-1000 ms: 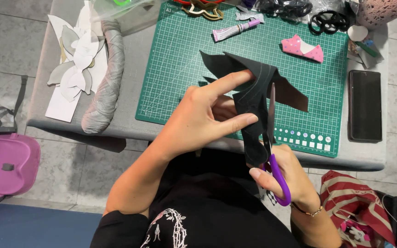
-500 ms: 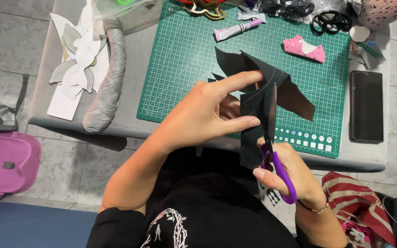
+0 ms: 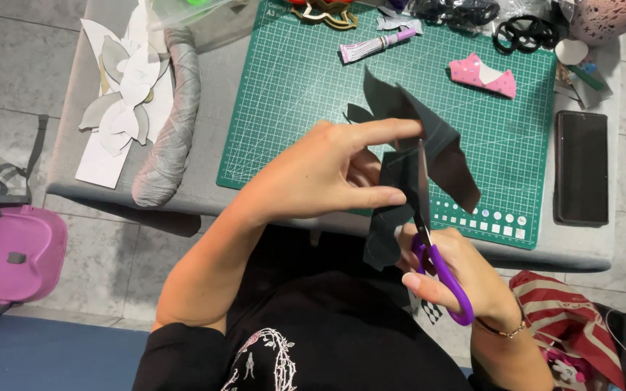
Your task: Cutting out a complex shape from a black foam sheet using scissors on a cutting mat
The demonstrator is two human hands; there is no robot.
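My left hand pinches the thin, floppy black sheet near the cut; my right hand grips the purple scissors.

Left hand pinching, right hand gripping

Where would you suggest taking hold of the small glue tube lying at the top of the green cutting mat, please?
Grip the glue tube across the middle of its pale body, coming from straight above. It lies flat and slanted on the cutting mat, purple cap up to the right, with bare mat along both long sides, so fingers should fit either side. Avoid the narrow cap end.
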